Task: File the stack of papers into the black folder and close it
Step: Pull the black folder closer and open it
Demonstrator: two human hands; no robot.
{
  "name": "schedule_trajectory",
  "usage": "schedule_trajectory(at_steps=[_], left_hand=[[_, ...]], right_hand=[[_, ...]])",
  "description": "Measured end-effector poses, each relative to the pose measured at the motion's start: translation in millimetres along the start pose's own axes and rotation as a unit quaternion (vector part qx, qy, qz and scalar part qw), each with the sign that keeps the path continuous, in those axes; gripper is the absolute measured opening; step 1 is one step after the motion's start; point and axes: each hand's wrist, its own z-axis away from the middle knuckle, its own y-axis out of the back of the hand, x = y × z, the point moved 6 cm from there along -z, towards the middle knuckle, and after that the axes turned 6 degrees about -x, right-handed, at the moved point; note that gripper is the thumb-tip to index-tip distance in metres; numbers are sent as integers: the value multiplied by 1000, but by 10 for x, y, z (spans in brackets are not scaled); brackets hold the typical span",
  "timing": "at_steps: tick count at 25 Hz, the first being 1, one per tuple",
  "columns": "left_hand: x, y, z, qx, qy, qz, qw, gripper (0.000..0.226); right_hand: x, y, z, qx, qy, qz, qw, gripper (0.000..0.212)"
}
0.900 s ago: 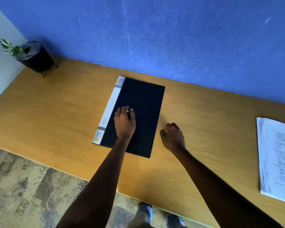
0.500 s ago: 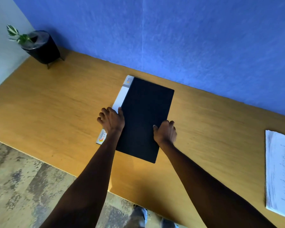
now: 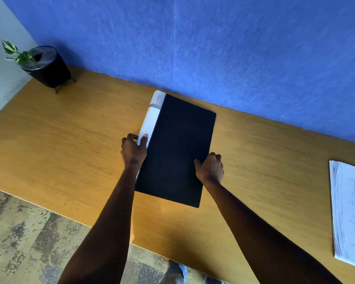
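The black folder (image 3: 178, 144) with a white spine lies closed on the wooden desk (image 3: 74, 136), its near end a little above the desk. My left hand (image 3: 134, 151) grips the spine side, thumb on the white strip. My right hand (image 3: 209, 168) holds the folder's right edge, thumb on the cover. The stack of printed papers (image 3: 350, 210) lies at the desk's far right, apart from both hands and partly cut off by the frame.
A black pot with a small green plant (image 3: 46, 65) stands at the desk's back left corner. A blue wall (image 3: 213, 48) runs right behind the desk. The desk's front edge and a patterned floor (image 3: 25, 238) lie below my arms.
My left hand slid from the cover's middle to the spine edge. My right hand moved from the bare desk onto the folder's right edge, and both now grip it.
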Motion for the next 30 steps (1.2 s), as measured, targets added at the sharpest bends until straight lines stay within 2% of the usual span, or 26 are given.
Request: schedule_trajectory(at_steps=[4, 9, 13, 23, 30], left_hand=[[34, -10, 39, -3, -59, 30, 998, 46], [204, -189, 279, -21, -96, 72, 993, 43], [432, -520, 627, -47, -110, 105, 987, 35], [687, -1571, 1426, -123, -135, 127, 975, 35], [745, -1860, 1724, -113, -148, 86, 979, 31]], right_hand=[[170, 85, -3, 22, -1, -39, 999, 51], [604, 270, 12, 46, -12, -193, 980, 24], [1075, 558, 119, 86, -36, -249, 964, 14], [2207, 1200, 331, 162, -99, -244, 951, 26], [2590, 1259, 306, 144, -114, -244, 952, 30]])
